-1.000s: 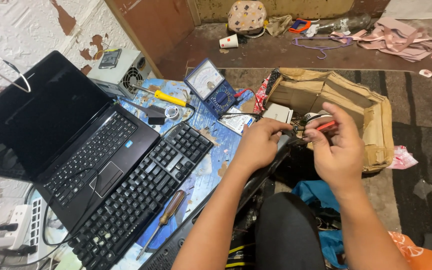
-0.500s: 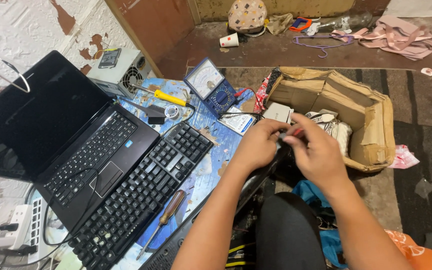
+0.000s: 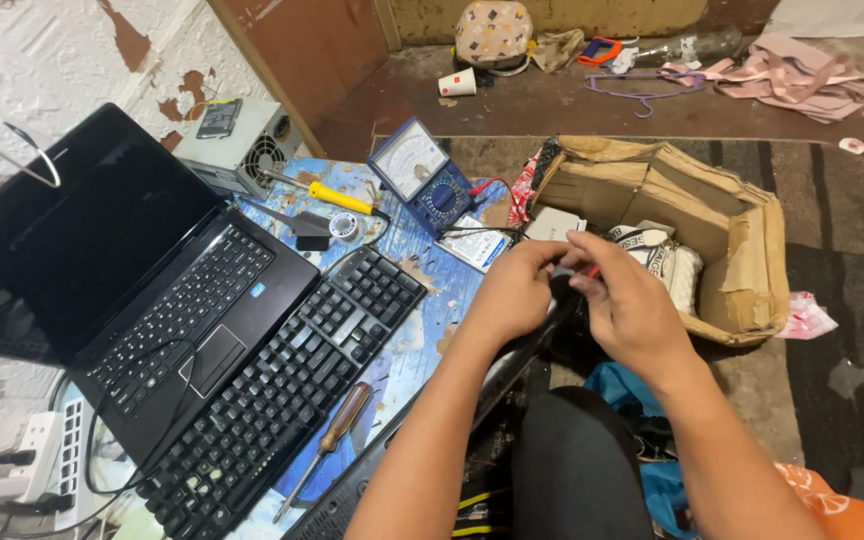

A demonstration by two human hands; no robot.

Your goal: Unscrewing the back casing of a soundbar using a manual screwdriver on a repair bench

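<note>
Both of my hands meet in front of me in the head view, above the edge of the blue table (image 3: 407, 330) and just beside the torn cardboard box (image 3: 742, 250). My left hand (image 3: 512, 295) is curled, fingers bent inward around a small dark part (image 3: 560, 272) that I can barely make out; my right hand (image 3: 632, 305) comes in from the other side, thumb and fingers pinched closed at the same spot, with a sliver of red showing under the fingertips. What exactly each hand grips I cannot tell, since the fingers cover it. The dark part sits between the two hands, touching both. To my left lies a loose black keyboard (image 3: 272, 400), tilted across the table and set against an open black laptop (image 3: 122, 280). A wooden-handled screwdriver (image 3: 327, 445) lies just beside the keyboard's near edge. Further back stand a blue analogue multimeter (image 3: 422, 175), a yellow-handled tool (image 3: 337, 197) and a grey power supply unit (image 3: 237, 145). Inside the box rests a white bundle (image 3: 667, 262).
</note>
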